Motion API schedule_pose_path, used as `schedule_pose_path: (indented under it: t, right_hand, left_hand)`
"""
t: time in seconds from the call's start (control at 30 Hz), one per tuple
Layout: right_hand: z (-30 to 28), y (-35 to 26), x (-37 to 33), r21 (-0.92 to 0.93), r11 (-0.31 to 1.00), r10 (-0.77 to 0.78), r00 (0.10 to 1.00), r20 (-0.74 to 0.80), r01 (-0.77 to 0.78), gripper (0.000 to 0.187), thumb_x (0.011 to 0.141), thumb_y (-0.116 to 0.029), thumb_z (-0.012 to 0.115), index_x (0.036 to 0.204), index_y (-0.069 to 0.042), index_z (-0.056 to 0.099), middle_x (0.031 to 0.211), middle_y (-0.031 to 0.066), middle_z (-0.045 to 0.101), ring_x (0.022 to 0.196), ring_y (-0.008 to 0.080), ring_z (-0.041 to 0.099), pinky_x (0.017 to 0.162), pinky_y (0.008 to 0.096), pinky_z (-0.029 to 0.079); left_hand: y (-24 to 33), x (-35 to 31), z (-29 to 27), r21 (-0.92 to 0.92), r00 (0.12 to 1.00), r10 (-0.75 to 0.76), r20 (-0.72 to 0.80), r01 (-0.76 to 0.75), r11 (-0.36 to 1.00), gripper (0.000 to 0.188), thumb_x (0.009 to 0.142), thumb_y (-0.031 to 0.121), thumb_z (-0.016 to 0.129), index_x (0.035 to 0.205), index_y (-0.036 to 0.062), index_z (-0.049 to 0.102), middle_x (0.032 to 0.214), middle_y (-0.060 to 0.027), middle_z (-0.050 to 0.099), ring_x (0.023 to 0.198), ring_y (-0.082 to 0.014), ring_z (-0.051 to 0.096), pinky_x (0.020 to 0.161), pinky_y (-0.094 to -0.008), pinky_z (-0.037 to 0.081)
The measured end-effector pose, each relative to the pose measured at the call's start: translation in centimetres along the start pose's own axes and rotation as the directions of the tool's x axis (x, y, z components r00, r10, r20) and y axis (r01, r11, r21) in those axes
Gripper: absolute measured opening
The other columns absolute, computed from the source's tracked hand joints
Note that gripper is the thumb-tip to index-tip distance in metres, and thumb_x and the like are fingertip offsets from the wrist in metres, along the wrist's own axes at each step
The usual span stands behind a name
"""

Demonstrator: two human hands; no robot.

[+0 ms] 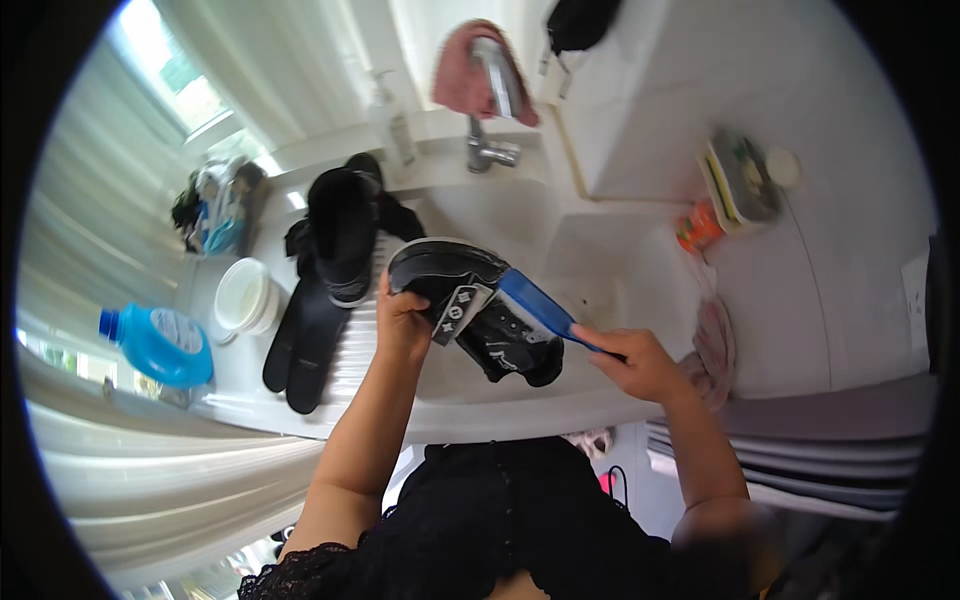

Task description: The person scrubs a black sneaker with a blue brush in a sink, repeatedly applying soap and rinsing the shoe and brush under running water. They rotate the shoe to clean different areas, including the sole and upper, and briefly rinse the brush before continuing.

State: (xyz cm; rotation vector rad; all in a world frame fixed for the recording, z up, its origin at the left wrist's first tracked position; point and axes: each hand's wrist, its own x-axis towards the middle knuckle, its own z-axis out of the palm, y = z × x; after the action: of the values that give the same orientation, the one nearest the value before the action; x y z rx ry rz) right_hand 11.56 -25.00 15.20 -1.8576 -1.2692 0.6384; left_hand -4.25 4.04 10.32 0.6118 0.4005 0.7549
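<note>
Two hands work over a white sink (600,250), which serves as the landmark for everything else. Its basin takes up the middle of the view, with a chrome tap (490,120) at its far rim and a pink cloth (455,75) draped behind the tap.

Largest of the loose things is the black shoe (470,305), held over the sink's near-left part, tilted on its side so that its upper faces the brush. The left hand (400,320) grips it at the heel end, fingers closed around the shoe, which steadies it above the basin where drips can fall in. The right hand (635,362), at the sink's near rim, has its fingers closed around the handle of a blue brush (535,305); the brush head lies against the shoe's side, angled down onto it.

Left of the sink, on the ribbed draining part, lie black sandals (340,240) and black insoles (300,345), apparently set aside within reach. Further left stand white bowls (245,295) and a blue detergent bottle (160,345) lying on its side. Right of the sink, on the white tabletop (850,300), sit a soap tray (740,180) and a small orange item (697,228).
</note>
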Motion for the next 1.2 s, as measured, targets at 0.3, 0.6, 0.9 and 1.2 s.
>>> schedule_pose_path:
  t: [0.3,0.6,0.9,1.2]
  right_hand:
    - [4.3,4.5,-2.9,-0.015,0.992,0.121,0.970,-0.211,-0.127,0.041,0.087,-0.012,0.060,0.128,-0.019,0.058,0.072,0.0143,0.060,0.065,0.0294,0.057,0.063,0.0358,0.047]
    - [7.0,6.1,1.3,-0.043,0.996,0.061,0.974,-0.220,-0.072,0.041,0.089,-0.015,0.056,0.130,-0.019,0.056,0.074,0.0164,0.059,0.068,0.0354,0.058,0.065,0.0426,0.047]
    - [7.7,3.8,3.2,-0.064,0.965,0.250,0.966,-0.071,-0.254,0.039,0.092,-0.020,0.053,0.131,-0.019,0.054,0.084,0.0193,0.065,0.075,0.0372,0.061,0.068,0.0441,0.047]
    - [6.9,7.5,2.6,-0.053,0.975,0.206,0.972,-0.116,-0.214,0.041,0.089,-0.016,0.057,0.130,-0.017,0.055,0.084,0.0198,0.064,0.071,0.0356,0.060,0.068,0.0390,0.048]
  left_hand:
    - [-9.3,3.4,-1.9,0.298,0.984,-0.177,0.001,0.168,0.940,0.060,0.059,-0.012,0.049,0.117,0.0019,0.048,0.102,-0.0097,0.058,0.097,-0.0237,0.057,0.085,-0.0313,0.048]
    - [-8.8,2.9,-0.5,0.521,0.994,-0.088,0.067,0.040,0.853,0.074,0.064,-0.011,0.055,0.133,0.0101,0.037,0.115,-0.0082,0.051,0.102,-0.0204,0.055,0.088,-0.0318,0.048]
    - [-8.8,1.5,-3.7,0.376,0.992,-0.119,-0.050,0.129,0.918,0.074,0.058,-0.016,0.049,0.128,0.0069,0.041,0.117,-0.0091,0.053,0.106,-0.0232,0.053,0.090,-0.0321,0.045]
    - [-8.4,2.2,-4.3,0.263,0.986,-0.143,-0.084,0.160,0.951,0.077,0.054,-0.019,0.044,0.126,0.0069,0.044,0.115,-0.0095,0.053,0.104,-0.0249,0.054,0.083,-0.0304,0.049]
